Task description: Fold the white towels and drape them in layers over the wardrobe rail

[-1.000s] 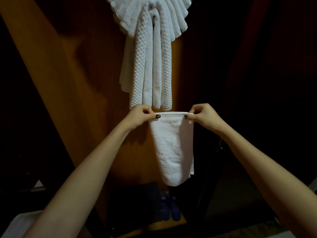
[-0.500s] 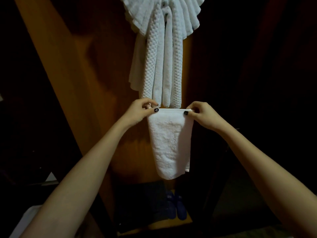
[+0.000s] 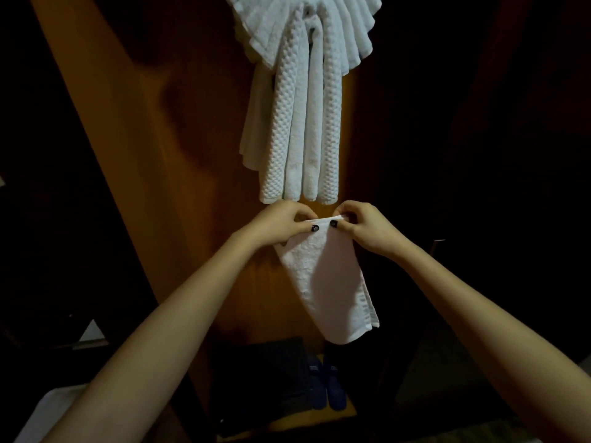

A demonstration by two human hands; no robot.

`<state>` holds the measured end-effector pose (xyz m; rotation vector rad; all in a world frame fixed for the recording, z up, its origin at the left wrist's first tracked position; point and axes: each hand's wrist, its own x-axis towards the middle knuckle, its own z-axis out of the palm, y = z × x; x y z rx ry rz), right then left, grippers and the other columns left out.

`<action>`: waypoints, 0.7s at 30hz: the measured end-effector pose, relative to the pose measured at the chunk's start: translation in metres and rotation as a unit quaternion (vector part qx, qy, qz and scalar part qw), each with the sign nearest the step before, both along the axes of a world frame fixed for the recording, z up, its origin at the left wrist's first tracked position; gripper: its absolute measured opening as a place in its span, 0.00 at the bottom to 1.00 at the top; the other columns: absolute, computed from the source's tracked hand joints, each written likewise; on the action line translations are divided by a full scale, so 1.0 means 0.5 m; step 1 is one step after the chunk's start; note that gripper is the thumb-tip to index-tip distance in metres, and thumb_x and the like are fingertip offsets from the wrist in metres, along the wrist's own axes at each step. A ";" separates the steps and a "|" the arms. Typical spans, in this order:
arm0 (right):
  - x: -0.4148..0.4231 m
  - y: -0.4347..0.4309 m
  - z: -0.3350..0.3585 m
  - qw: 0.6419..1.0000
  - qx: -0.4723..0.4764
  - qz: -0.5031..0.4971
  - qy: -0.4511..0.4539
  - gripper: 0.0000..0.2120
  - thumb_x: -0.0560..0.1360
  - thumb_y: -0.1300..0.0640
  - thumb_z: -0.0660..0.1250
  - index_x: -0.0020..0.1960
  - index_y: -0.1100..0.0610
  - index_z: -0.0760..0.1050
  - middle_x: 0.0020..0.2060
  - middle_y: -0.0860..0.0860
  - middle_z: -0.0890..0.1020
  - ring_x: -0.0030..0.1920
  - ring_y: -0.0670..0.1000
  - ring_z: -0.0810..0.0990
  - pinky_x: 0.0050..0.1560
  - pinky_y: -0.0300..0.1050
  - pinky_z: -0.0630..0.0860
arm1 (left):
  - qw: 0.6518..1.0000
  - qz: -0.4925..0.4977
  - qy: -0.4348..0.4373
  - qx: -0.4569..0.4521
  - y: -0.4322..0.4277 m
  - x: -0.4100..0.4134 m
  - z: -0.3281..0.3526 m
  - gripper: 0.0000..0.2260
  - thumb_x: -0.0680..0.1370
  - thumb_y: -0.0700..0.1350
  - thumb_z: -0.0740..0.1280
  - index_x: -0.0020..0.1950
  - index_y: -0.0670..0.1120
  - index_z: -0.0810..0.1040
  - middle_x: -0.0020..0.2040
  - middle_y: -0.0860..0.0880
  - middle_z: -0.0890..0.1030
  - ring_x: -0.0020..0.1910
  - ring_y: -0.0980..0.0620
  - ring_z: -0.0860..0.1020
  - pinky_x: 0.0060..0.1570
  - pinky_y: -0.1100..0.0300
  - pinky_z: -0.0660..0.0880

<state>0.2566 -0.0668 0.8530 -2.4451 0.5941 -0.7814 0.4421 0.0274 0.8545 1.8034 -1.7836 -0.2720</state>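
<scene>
A small white towel (image 3: 329, 282) hangs in front of me, its top edge gathered between both hands. My left hand (image 3: 281, 223) pinches the top edge on the left, and my right hand (image 3: 361, 228) pinches it right beside, thumbs almost touching. Above them hang long folded waffle-textured white towels (image 3: 300, 123) under a fanned, pleated white towel (image 3: 303, 24) at the top. The wardrobe rail itself is hidden by the towels.
An orange-brown wooden wardrobe panel (image 3: 153, 155) stands behind the towels. On the wardrobe floor lie dark blue slippers (image 3: 326, 388) next to a dark box (image 3: 262, 378). A white surface (image 3: 41, 414) shows at the bottom left. The right side is dark.
My hands have come together, narrowing the held towel's top edge from a wide stretch to a bunched fold. The towel's lower part now swings to the right.
</scene>
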 end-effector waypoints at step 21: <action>-0.031 -0.015 -0.032 0.968 0.228 -0.023 -0.099 0.03 0.74 0.62 0.72 0.42 0.61 0.79 0.38 0.55 0.81 0.40 0.50 0.78 0.47 0.45 0.74 | 0.982 -0.057 0.115 -0.135 -0.025 -0.022 -0.039 0.04 0.75 0.54 0.63 0.42 0.55 0.74 0.40 0.54 0.74 0.42 0.57 0.72 0.46 0.57 0.69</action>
